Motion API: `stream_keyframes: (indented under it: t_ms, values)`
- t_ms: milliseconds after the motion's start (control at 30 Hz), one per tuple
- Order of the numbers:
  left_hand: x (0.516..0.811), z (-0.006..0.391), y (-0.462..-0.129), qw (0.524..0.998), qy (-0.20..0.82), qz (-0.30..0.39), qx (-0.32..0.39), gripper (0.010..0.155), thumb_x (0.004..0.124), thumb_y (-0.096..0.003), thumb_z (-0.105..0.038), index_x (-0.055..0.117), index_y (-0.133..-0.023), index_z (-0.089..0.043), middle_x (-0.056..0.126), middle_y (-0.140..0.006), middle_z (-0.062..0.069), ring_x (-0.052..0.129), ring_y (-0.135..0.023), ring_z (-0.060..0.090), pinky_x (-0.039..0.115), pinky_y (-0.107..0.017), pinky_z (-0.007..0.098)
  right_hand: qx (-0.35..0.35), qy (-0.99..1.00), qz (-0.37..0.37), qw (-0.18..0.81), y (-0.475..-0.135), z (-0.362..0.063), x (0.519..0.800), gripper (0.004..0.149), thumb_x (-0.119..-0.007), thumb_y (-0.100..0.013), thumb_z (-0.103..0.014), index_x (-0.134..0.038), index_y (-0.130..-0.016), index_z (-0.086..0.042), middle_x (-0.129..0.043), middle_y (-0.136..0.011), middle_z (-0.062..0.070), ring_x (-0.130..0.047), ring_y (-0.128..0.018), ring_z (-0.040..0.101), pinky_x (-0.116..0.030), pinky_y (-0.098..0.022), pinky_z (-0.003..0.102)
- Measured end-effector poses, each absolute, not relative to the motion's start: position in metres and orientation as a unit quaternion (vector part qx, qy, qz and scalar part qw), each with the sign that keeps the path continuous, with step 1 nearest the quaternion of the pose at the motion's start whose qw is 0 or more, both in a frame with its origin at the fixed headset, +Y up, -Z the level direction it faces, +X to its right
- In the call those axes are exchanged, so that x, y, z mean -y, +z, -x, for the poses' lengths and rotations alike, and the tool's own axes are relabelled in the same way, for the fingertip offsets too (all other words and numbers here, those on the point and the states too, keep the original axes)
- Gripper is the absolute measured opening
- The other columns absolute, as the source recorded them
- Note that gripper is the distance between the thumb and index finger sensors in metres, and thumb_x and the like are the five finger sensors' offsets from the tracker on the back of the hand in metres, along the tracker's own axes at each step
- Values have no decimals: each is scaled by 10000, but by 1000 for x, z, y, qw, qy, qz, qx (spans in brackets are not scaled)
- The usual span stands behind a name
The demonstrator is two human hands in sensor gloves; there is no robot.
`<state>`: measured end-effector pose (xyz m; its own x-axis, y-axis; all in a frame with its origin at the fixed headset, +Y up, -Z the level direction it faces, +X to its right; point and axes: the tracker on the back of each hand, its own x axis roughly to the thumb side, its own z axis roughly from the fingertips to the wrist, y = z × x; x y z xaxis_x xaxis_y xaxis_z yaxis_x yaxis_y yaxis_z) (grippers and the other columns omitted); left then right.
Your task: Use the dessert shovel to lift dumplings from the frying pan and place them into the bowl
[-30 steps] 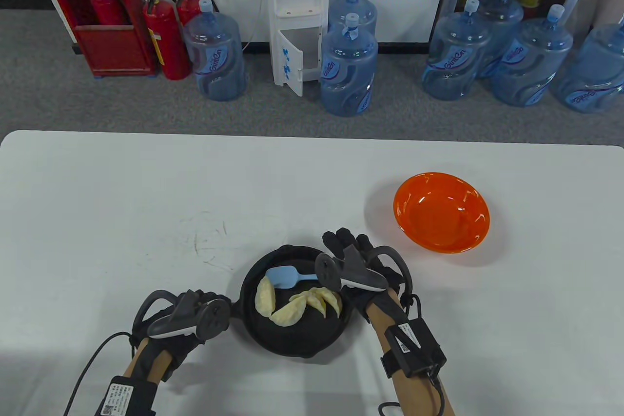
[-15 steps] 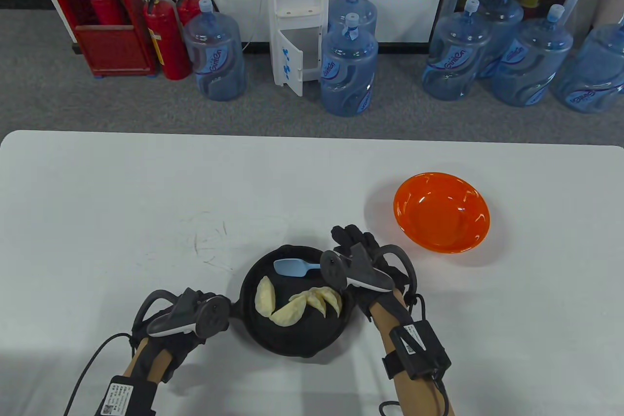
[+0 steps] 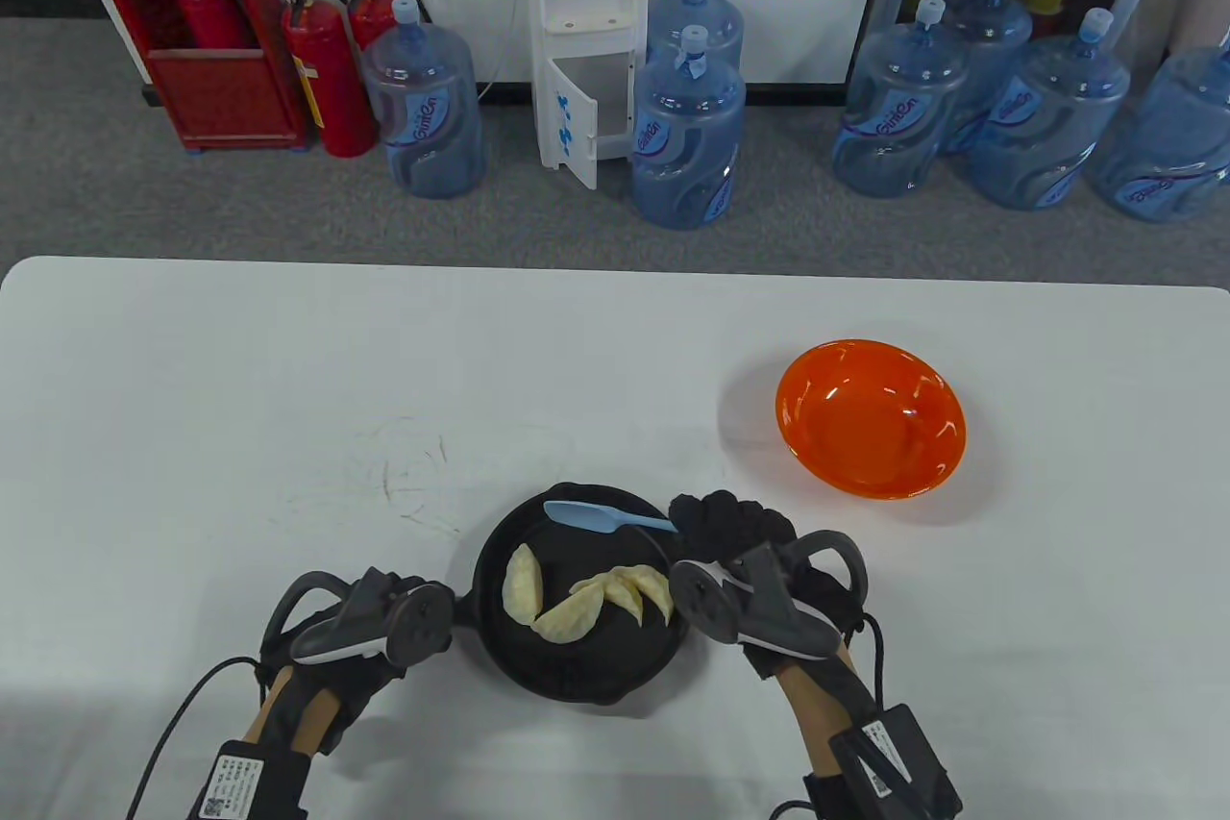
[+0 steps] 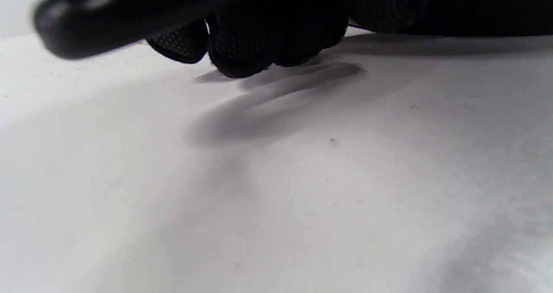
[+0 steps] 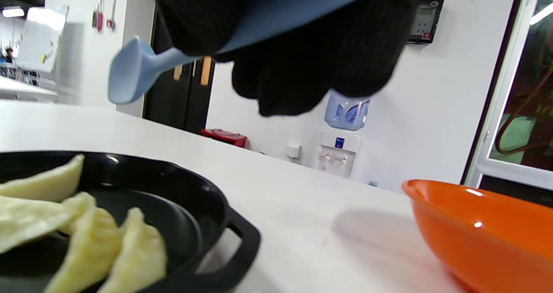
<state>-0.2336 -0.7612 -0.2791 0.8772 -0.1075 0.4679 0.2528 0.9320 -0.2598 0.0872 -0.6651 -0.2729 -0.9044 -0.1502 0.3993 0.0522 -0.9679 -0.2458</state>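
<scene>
Dumplings (image 3: 586, 597) — we count 4 — all lie in the frying pan (image 3: 577, 666); the bowl (image 3: 870, 416) is empty. Our right hand (image 3: 735, 536) fingers clamp the dessert shovel (image 3: 601, 519) above them — left hand (image 3: 370, 618) fingers curl on the pan's handle.

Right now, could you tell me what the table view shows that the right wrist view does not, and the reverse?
Only the table view shows the left hand at the frying pan's left edge and the whole empty orange bowl. Only the right wrist view shows the dessert shovel's blade raised clear above the pan. Both show the right hand gripping the shovel, and dumplings in the pan.
</scene>
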Motion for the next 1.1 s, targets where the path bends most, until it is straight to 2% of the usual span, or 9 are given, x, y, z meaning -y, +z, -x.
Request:
stream_keyframes:
  t_ms: [167, 233, 567, 1100]
  values:
    - [761, 234, -279, 956, -93, 160, 229, 517, 663, -579, -468, 633, -1044, -243, 830, -846, -106, 946, -704, 132, 745, -753, 515, -161, -954, 242, 76, -258, -82, 681, 480, -693, -618, -322, -665, -1097, -307, -827, -955, 60, -939, -705, 230, -823, -582, 424]
    - [761, 234, -279, 956, -92, 161, 228, 516, 662, -579, -468, 632, -1043, -245, 830, -845, -107, 946, -703, 133, 744, -753, 516, -157, -949, 255, 93, -256, -79, 686, 469, -698, -618, -333, -681, -1086, -324, -827, -958, 51, -932, -711, 230, -812, -592, 423]
    - [761, 234, -279, 956, -94, 159, 226, 520, 659, -580, -470, 629, -1046, -242, 825, -853, -101, 940, -712, 139, 739, -754, 519, -194, -933, 272, 133, -248, -68, 695, 439, -727, -604, -347, -738, -1043, -337, -814, -975, 21, -897, -759, 246, -758, -650, 447]
    - [761, 233, -280, 956, -101, 159, 225, 504, 624, -580, -463, 630, -1042, -262, 826, -838, -106, 941, -675, 119, 762, -740, 500, -161, -933, 283, 156, -252, -68, 700, 437, -732, -592, -325, -773, -1027, -343, -802, -1003, -11, -865, -818, 235, -707, -711, 472]
